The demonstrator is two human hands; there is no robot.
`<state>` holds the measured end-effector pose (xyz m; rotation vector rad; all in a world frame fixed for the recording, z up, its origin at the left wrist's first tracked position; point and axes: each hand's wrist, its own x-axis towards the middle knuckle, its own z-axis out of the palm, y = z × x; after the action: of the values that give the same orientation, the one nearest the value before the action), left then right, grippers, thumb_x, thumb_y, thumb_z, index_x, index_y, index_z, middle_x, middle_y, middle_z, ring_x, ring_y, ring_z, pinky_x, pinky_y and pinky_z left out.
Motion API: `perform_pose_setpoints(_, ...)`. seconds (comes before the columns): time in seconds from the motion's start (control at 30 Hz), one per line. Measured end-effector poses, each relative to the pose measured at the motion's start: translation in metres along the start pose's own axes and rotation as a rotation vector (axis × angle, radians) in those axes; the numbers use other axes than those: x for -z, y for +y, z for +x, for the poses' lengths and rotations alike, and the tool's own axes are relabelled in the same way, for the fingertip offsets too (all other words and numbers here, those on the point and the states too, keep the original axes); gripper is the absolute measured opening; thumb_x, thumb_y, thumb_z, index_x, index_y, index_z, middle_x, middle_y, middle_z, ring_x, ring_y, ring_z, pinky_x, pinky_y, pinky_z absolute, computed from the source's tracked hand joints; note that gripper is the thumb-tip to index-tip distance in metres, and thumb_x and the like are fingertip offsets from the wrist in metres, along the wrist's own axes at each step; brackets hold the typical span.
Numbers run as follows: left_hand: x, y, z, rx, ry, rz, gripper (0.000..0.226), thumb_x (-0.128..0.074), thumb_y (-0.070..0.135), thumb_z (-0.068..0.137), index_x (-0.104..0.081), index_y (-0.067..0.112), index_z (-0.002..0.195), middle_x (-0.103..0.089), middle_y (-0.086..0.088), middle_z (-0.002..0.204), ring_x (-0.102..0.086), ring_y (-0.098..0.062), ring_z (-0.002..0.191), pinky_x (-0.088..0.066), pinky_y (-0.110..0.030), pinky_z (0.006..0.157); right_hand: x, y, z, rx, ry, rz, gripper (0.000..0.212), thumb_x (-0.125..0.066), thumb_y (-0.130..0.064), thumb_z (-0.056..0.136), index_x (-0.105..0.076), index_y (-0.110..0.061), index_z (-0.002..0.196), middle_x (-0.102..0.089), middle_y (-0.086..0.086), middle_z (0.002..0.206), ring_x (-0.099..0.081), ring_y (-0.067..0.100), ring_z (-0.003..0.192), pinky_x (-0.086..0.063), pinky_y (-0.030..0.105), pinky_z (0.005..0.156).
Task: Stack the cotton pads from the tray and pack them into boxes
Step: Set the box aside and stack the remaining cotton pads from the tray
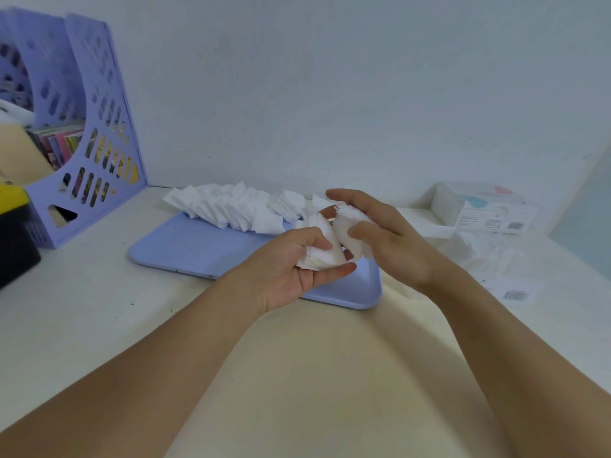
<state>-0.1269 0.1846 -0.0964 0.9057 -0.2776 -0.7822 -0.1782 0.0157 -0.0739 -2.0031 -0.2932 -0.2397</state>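
A lilac tray (185, 249) lies on the white table with several white cotton pads (231, 206) heaped along its far edge. Above the tray's right end, my left hand (291, 269) lies palm up and grips a stack of cotton pads (319, 254) between thumb and fingers. My right hand (383, 233) holds a second bunch of pads (348, 229), which touches the left hand's stack. An open white box (476, 209) with a barcode stands at the right by the wall.
A lilac file rack (99, 133) with books stands at the back left. A black and yellow object (13, 233) sits at the left edge. Clear plastic wrapping (479, 256) and a barcode label (515, 295) lie right of the tray. The wall is close behind.
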Motion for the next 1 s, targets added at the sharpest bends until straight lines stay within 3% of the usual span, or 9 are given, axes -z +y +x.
perform_pose_setpoints(0.13,-0.003,-0.001,0.0,0.005,0.052,-0.012,0.025,-0.053,-0.001,0.093,-0.066,0.002,0.115,-0.072,-0.014,0.103,-0.073,-0.026,0.098,-0.062,-0.04,0.081,-0.001,0.0,0.001,0.072,0.107,-0.146,0.058,-0.038,-0.008,0.088,-0.047,-0.019,0.144,-0.065,0.001,0.124,-0.064,0.016,0.109,-0.053,0.028,0.096)
perform_pose_setpoints(0.2,-0.006,-0.001,-0.001,-0.001,0.014,-0.016,0.029,-0.061,0.012,0.094,-0.065,0.005,0.122,-0.072,-0.012,0.111,-0.071,-0.025,0.103,-0.061,-0.042,0.085,-0.008,0.001,0.001,0.073,0.096,-0.27,0.06,-0.039,-0.016,0.088,-0.042,-0.022,0.148,-0.061,-0.003,0.128,-0.062,0.013,0.106,-0.051,0.021,0.091)
perform_pose_setpoints(0.27,-0.009,-0.002,-0.002,-0.013,-0.025,0.02,0.041,-0.065,0.025,0.094,-0.062,0.012,0.132,-0.07,-0.009,0.125,-0.068,-0.023,0.113,-0.059,-0.041,0.088,-0.015,0.003,0.001,0.055,0.058,-0.331,0.061,-0.042,-0.019,0.092,-0.035,-0.025,0.152,-0.057,-0.007,0.133,-0.056,0.007,0.113,-0.043,0.015,0.094)
perform_pose_setpoints(0.37,-0.011,-0.005,0.0,-0.017,-0.002,0.082,0.041,-0.064,0.031,0.094,-0.061,0.016,0.132,-0.07,-0.007,0.128,-0.068,-0.019,0.114,-0.059,-0.037,0.087,-0.016,0.0,-0.001,-0.04,-0.05,-0.248,0.069,-0.053,-0.009,0.097,-0.026,-0.028,0.157,-0.049,-0.013,0.142,-0.048,-0.001,0.124,-0.039,0.008,0.097)
perform_pose_setpoints(0.5,-0.008,-0.004,-0.001,0.015,0.01,0.065,0.033,-0.059,0.03,0.099,-0.064,0.013,0.127,-0.071,-0.008,0.125,-0.07,-0.019,0.112,-0.061,-0.031,0.083,-0.002,-0.001,-0.002,-0.078,-0.173,-0.202,0.093,-0.073,-0.001,0.084,-0.024,-0.03,0.158,-0.044,-0.015,0.149,-0.045,0.002,0.135,-0.043,0.023,0.109)
perform_pose_setpoints(0.6,-0.005,0.0,-0.002,0.023,-0.033,0.063,0.041,-0.061,0.03,0.098,-0.061,0.011,0.134,-0.067,-0.012,0.132,-0.066,-0.023,0.119,-0.058,-0.036,0.094,0.008,0.0,0.0,-0.056,-0.132,-0.173,0.09,-0.078,-0.007,0.079,-0.034,-0.03,0.154,-0.052,-0.01,0.144,-0.053,0.005,0.131,-0.045,0.036,0.112)
perform_pose_setpoints(0.7,-0.003,0.001,-0.001,0.033,-0.017,0.033,0.045,-0.065,0.028,0.093,-0.06,0.01,0.135,-0.066,-0.012,0.133,-0.064,-0.024,0.122,-0.057,-0.037,0.094,0.016,0.001,0.0,-0.02,-0.115,-0.132,0.079,-0.079,-0.007,0.084,-0.042,-0.025,0.15,-0.058,-0.008,0.14,-0.058,0.011,0.128,-0.047,0.043,0.11)
perform_pose_setpoints(1.0,-0.001,0.001,-0.003,0.042,0.002,0.038,0.046,-0.066,0.007,0.082,-0.063,0.007,0.127,-0.071,-0.013,0.122,-0.07,-0.022,0.111,-0.06,-0.034,0.08,0.014,0.0,-0.001,0.012,-0.103,-0.104,0.06,-0.07,0.003,0.09,-0.051,-0.02,0.143,-0.067,-0.006,0.128,-0.064,0.011,0.119,-0.053,0.029,0.098)
